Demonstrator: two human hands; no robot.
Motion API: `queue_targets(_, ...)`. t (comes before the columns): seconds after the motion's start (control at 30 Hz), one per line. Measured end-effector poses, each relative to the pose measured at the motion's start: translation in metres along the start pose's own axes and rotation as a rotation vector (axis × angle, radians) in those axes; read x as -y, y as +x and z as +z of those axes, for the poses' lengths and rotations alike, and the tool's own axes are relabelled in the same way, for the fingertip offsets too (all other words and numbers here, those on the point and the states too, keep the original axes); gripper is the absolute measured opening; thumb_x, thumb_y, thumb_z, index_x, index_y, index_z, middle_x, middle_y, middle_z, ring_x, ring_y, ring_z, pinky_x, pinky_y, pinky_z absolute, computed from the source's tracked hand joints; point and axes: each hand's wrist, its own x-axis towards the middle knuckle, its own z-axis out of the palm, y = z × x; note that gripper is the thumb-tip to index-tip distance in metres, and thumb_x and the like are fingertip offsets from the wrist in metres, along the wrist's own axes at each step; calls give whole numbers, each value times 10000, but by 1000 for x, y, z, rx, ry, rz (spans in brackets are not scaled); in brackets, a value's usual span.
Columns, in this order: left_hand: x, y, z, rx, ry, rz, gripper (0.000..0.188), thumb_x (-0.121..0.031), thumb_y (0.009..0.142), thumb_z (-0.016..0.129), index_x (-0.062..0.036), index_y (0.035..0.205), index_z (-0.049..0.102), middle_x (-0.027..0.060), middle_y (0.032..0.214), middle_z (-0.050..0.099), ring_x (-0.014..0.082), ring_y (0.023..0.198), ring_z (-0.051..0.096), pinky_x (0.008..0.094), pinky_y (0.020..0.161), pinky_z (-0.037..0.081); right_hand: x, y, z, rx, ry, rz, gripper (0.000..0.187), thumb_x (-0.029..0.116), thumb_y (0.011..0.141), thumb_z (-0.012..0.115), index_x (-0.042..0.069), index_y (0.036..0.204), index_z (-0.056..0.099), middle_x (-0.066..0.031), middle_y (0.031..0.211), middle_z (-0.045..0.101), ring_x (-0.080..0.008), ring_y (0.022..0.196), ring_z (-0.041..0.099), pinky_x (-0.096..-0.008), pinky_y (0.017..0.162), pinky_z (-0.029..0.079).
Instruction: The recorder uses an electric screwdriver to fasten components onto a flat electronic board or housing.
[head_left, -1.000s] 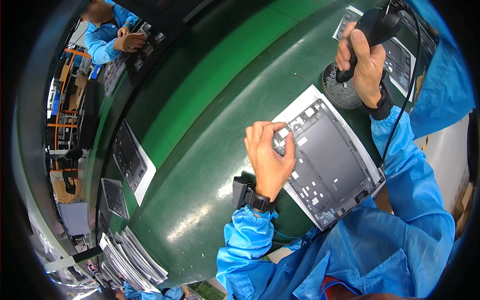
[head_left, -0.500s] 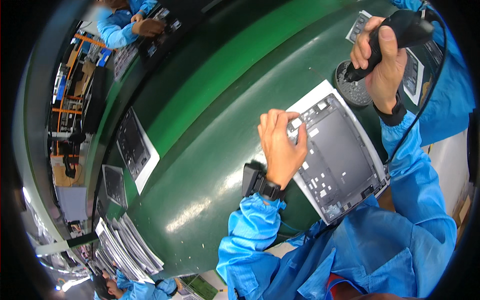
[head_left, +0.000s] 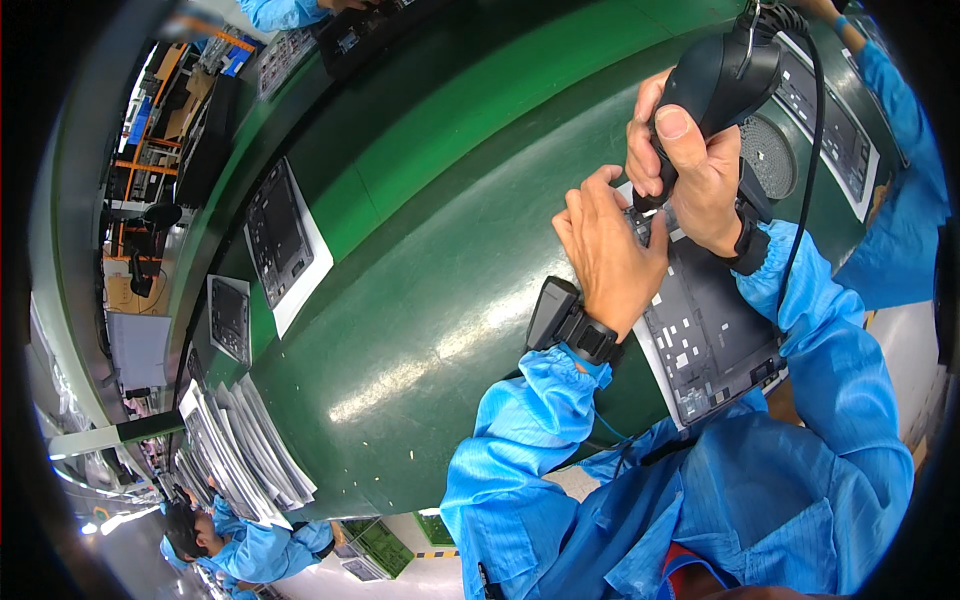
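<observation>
My right hand (head_left: 700,165) is closed around a black corded electric screwdriver (head_left: 715,85), tip pointing down at the upper corner of a dark laptop cover (head_left: 715,300). The tip meets or nearly meets that corner; the exact contact is hidden by my fingers. My left hand (head_left: 615,245) rests over the same corner, thumb and fingers apart, fingertips touching the cover around the tip. Small white pads dot the cover, which lies on a white sheet (head_left: 660,365) in front of me. Beyond my right wrist sits a round dish (head_left: 767,160) of small parts, partly covered.
The green bench (head_left: 430,330) curves away to the left. More covers on white sheets stand at the left (head_left: 280,230) and at the far right (head_left: 835,130). A stack of sheeted panels (head_left: 245,450) lies lower left. The screwdriver's cable (head_left: 815,170) hangs beside my right arm. Co-workers in blue are nearby.
My right hand has brought the screwdriver left from above the dish to the cover's upper corner. My left hand has shifted up toward that corner. The view has turned slightly.
</observation>
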Motion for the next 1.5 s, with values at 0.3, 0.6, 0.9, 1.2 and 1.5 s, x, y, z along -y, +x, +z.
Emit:
queue_targets(0.3, -3, 0, -2, 32, -29, -22, 682, -116, 731, 820, -22, 1319, 487, 88, 979, 539, 278, 993, 506, 412, 876, 326, -1, -2, -1, 4, -15, 25, 274, 271, 1027, 640, 7, 989, 576, 9, 660, 517, -43, 499, 459, -242, 451, 449)
queue_targets(0.6, 0, 1, -1, 5, -4, -1, 653, -99, 703, 805, -32, 1267, 485, 77, 976, 541, 258, 968, 514, 399, 878, 318, -5, -4, 3, 15, -35, -14, 257, 242, 1027, 638, 3, 951, 583, 20, 631, 493, -43, 493, 422, -231, 458, 401)
queue_targets(0.9, 1, 1, 2, -9, -37, -7, 637, -62, 688, 786, -45, 1250, 486, 79, 988, 548, 267, 990, 512, 399, 874, 313, -5, -5, 4, 34, -45, -6, 248, 224, 1024, 643, -6, 947, 592, 27, 605, 471, -42, 496, 400, -231, 474, 374)
queue_targets(1.2, -1, 0, -1, -7, -11, 22, 701, -103, 722, 814, -5, 1328, 476, 92, 982, 548, 280, 983, 518, 414, 876, 331, -8, -7, -5, 114, -97, 20, 286, 290, 1032, 590, 20, 1016, 495, -23, 628, 489, -75, 496, 427, -238, 461, 373)
queue_targets(1.5, -2, 1, -1, -19, -28, 14, 693, -99, 728, 812, -4, 1327, 478, 93, 977, 555, 275, 980, 524, 411, 873, 331, -8, -7, -5, 118, -126, 19, 294, 295, 1033, 587, 15, 1040, 499, -23, 633, 490, -73, 500, 424, -235, 469, 384)
